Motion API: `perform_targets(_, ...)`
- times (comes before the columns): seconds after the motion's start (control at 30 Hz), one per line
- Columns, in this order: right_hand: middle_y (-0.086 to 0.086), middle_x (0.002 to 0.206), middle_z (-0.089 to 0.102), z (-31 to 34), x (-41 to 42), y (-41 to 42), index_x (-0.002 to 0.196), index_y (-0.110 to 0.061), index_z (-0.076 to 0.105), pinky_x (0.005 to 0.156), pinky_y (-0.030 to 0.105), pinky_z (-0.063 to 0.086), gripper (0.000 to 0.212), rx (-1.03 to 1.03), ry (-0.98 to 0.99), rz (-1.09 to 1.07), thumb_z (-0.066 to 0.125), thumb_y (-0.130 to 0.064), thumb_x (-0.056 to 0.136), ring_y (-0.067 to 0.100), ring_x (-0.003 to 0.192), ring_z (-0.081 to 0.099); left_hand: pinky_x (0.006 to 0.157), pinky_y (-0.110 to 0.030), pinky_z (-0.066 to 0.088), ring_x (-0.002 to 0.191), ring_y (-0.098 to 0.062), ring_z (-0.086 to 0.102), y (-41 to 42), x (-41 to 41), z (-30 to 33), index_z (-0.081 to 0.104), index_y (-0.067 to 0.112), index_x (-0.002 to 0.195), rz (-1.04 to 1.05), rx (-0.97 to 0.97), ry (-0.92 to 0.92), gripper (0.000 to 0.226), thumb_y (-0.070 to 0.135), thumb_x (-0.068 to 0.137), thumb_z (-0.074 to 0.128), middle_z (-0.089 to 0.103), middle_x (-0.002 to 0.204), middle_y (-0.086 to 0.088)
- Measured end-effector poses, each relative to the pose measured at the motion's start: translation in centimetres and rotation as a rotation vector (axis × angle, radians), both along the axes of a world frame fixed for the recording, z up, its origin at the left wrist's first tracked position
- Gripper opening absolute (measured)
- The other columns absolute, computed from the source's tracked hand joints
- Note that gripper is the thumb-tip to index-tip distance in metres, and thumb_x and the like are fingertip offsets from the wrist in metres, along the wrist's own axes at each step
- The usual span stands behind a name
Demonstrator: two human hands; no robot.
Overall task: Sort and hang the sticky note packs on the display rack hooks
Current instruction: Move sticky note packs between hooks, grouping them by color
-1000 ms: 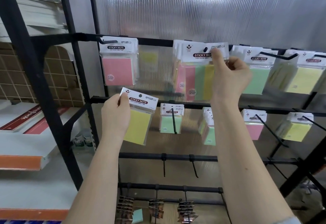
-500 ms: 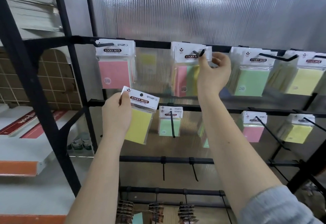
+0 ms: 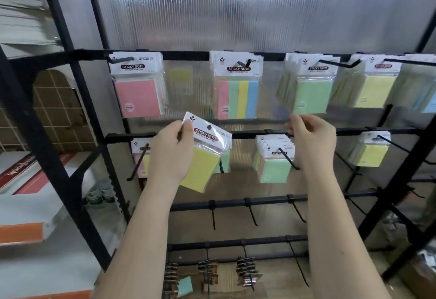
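Against ribbed translucent panelling, the left hand (image 3: 169,155) pinches a yellow sticky note pack (image 3: 204,157) by its header while the right hand (image 3: 311,140) hovers empty, fingers loosely curled, so next likely comes threading its hole onto a yellow-pack hook (image 3: 391,143) on the rack (image 3: 70,138).

Left hand (image 3: 171,151) pinches a yellow sticky note pack (image 3: 204,155) by the upper left corner of its header card; pack hangs tilted, hole unhooked. Right hand (image 3: 311,140) is raised level with it, fingers loosely curled, holding nothing, just right of a green pack stack (image 3: 274,159) on a middle-rail hook. Above and between the hands hangs a multicolour pack (image 3: 237,86); above the left hand, a pink pack (image 3: 138,86). Bare hooks (image 3: 251,215) sit below the hands.
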State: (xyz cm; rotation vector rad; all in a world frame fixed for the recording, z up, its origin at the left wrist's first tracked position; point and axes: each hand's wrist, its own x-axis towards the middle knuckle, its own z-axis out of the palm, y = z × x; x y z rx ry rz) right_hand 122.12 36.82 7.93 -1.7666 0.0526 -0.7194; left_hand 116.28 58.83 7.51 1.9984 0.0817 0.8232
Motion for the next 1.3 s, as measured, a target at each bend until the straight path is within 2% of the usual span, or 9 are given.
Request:
perform_targets(0.23,0.025,0.083,0.066,-3.1,0.6,-8.6,0.090,0.009,0.065,0.063,0.032,0.046,0.031,-0.284,0.236,-0.036,0.050,-0.018,0.091,0.040,0.083,0.059,0.055,-0.022,0.035,0.061,-0.012,0.050,-6.0,1.2,-0.2,0.059,0.001,0.081,-0.099,0.052,0.069,0.041,0.030,0.101,0.038,0.065,0.075,-0.002)
perform_targets(0.3,0.012,0.076,0.066,-3.6,1.2,-11.4,0.095,0.001,0.070,0.059,0.028,0.044,0.028,-0.301,0.272,-0.033,0.051,-0.019,0.093,0.026,0.069,0.059,0.049,-0.015,0.032,0.059,-0.008,0.047,-8.3,1.7,0.0,0.059,0.003,0.079,-0.091,0.063,0.053,0.040,0.030,0.101,0.039,0.063,0.073,0.002)
perform_targets(0.37,-0.002,0.082,0.064,-4.1,1.8,-14.1,0.104,-0.009,0.071,0.056,0.023,0.039,0.024,-0.308,0.287,-0.024,0.051,-0.019,0.093,0.008,0.065,0.052,0.050,-0.022,0.029,0.060,-0.013,0.044,-10.6,2.2,0.2,0.056,-0.002,0.078,-0.073,0.072,0.029,0.042,0.030,0.100,0.039,0.061,0.072,-0.008)
perform_targets(0.43,-0.004,0.090,0.062,-4.4,2.4,-17.3,0.111,-0.012,0.068,0.061,0.024,0.036,0.025,-0.314,0.298,-0.005,0.051,-0.018,0.094,0.007,0.069,0.051,0.049,-0.024,0.024,0.057,-0.011,0.038,-13.6,2.7,0.2,0.048,-0.002,0.071,-0.061,0.062,0.007,0.044,0.030,0.100,0.041,0.050,0.065,-0.015)
perform_targets(0.57,0.001,0.110,0.066,-5.0,4.4,-23.8,0.119,-0.013,0.064,0.070,0.021,0.036,0.028,-0.360,0.331,0.088,0.052,-0.020,0.095,0.011,0.088,0.053,0.044,-0.021,0.020,0.045,-0.005,0.026,-20.9,3.3,-0.3,0.028,0.014,0.059,-0.054,-0.010,-0.052,0.047,0.034,0.097,0.046,0.025,0.054,0.006)
perform_targets(0.73,-0.002,0.096,0.065,-4.6,5.5,-29.8,0.112,-0.014,0.067,0.074,0.021,0.037,0.024,-0.338,0.298,0.168,0.053,-0.018,0.094,0.010,0.087,0.057,0.050,-0.030,0.043,0.050,-0.007,0.031,-28.6,4.0,0.3,0.054,-0.003,0.075,-0.058,-0.159,-0.125,0.047,0.041,0.092,0.052,0.035,0.048,0.012)
perform_targets(0.87,-0.008,0.089,0.065,-4.4,6.1,-32.6,0.106,-0.016,0.070,0.067,0.016,0.039,0.021,-0.293,0.249,0.197,0.055,-0.017,0.092,0.008,0.086,0.059,0.044,-0.015,0.022,0.042,0.001,0.032,-33.3,4.4,2.0,0.044,0.018,0.057,-0.080,-0.181,-0.207,0.039,0.028,0.093,0.056,0.041,0.040,0.018)
perform_targets(1.03,-0.001,0.091,0.071,-4.4,6.9,-35.3,0.100,-0.018,0.071,0.072,0.024,0.043,0.019,-0.254,0.251,0.206,0.055,-0.017,0.090,0.017,0.080,0.064,0.047,-0.018,0.021,0.045,-0.001,0.027,-36.5,6.4,4.0,0.039,0.012,0.058,-0.097,-0.162,-0.277,0.044,0.033,0.093,0.055,0.035,0.044,0.014)
perform_targets(1.3,-0.005,0.090,0.068,-4.4,8.5,-37.0,0.102,-0.018,0.071,0.061,0.010,0.037,0.019,-0.223,0.266,0.145,0.055,-0.020,0.091,0.008,0.085,0.059,0.045,-0.014,0.021,0.043,-0.001,0.029,-39.3,10.2,7.0,0.035,0.022,0.054,-0.173,-0.127,-0.358,0.046,0.027,0.096,0.053,0.033,0.041,0.015)
